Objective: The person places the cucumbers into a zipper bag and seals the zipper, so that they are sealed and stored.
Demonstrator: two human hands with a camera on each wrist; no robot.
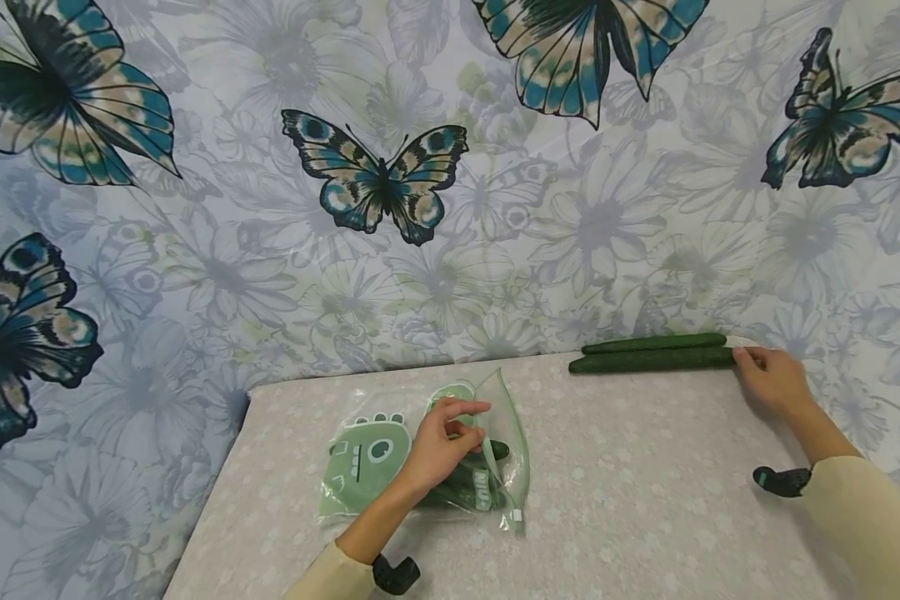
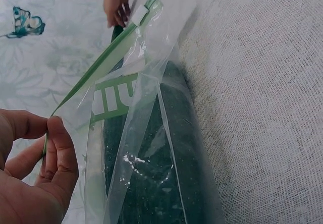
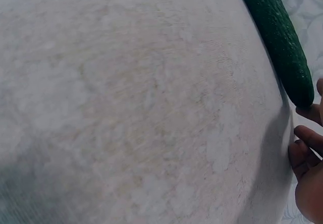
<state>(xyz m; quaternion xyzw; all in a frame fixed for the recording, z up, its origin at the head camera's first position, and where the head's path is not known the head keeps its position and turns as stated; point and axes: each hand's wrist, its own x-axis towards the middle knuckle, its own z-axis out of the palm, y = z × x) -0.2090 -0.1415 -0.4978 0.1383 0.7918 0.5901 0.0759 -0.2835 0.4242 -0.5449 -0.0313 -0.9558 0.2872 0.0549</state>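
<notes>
The left hand [image 1: 437,450] pinches a clear plastic, green-edged zip bag [image 1: 363,471]; slackening could drop that edge. The right hand [image 1: 778,383] touches a long dark-green cucumber [image 1: 656,361], grip unclear; nudging could roll it.

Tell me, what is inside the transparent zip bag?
Dark green cucumbers show inside the zip bag. The printed design and left hand cover part, so their exact number cannot be seen.
</notes>
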